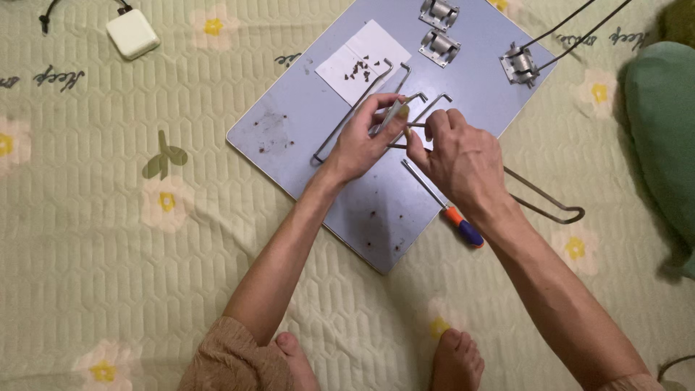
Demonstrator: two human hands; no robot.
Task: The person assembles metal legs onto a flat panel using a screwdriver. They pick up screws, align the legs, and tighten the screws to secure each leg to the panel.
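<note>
Head view, looking down on a quilted green bedcover with yellow flowers. At centre lies a grey board (340,195), its corner pointing to 6 o'clock. The left hand (362,141) is closed around a small metal piece (394,112), thumb and fingers pinched on it above the board. The right hand (463,159), at 3 o'clock of the left and nearly touching it, pinches the end of a thin metal rod (405,135) between thumb and forefinger; how the rod and the small piece join cannot be told. Beneath the hands, bent wire legs (347,119) rest on the board, running toward 1 o'clock. A screwdriver (441,206) with orange and blue handle lies at 5 o'clock of the right hand, its shaft partly under the wrist. At 12 o'clock of the hands, a white paper (347,61) bears small dark screws (362,69); three metal brackets (439,47) sit at 1 o'clock near the board's far edge. A white charger block (132,32) lies at 10 o'clock, well apart. A green cushion (662,130) fills the 3 o'clock edge
</note>
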